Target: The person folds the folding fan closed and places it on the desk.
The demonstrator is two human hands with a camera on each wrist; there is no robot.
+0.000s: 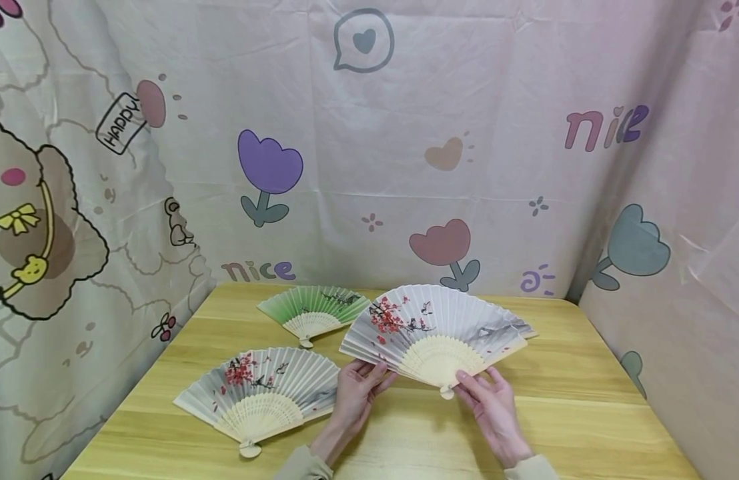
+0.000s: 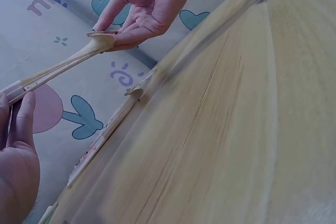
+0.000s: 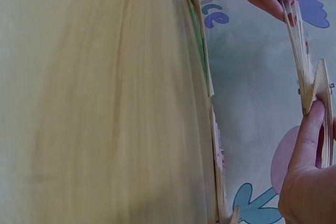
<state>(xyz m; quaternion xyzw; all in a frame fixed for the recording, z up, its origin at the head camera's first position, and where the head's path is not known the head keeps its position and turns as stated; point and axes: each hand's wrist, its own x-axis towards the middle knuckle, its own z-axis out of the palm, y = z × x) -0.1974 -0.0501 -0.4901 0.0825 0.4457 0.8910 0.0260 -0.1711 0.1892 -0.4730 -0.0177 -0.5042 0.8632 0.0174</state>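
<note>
One left grip (image 1: 356, 395) and one right grip (image 1: 491, 408) pinch the raised fan (image 1: 441, 333) by its lower edges.

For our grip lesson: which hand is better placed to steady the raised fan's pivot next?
Likely the right hand, gripping the fan near its pivot; the left hand holds its left side.

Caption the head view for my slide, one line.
Left hand and right hand hold a spread blossom-printed fan above the wooden table.
</note>
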